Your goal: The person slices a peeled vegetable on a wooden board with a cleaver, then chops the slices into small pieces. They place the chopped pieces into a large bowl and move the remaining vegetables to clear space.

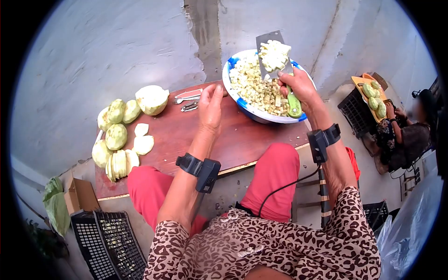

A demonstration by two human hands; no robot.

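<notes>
My right hand [301, 87] grips the green handle of a cleaver [266, 42], its broad blade over the basin and bearing a heap of diced pale pieces [274, 55]. Below it, a white and blue basin [241, 105] holds many small pale green cubes [249, 86]. Raised above the red table [186, 135], left of the basin, my left hand [211, 106] holds nothing, its fingers partly curled and the thumb apart. Peeled green produce [116, 136] is piled at the table's left, beside a row of slices [122, 163] and two loose slices [143, 144].
Small metal tools [189, 100] lie behind my left hand. Black crates [109, 242] and a cardboard box [80, 193] stand at the lower left. At the right, another person [410, 135] sits by an orange board [368, 100] with green produce. A wall rises behind the table.
</notes>
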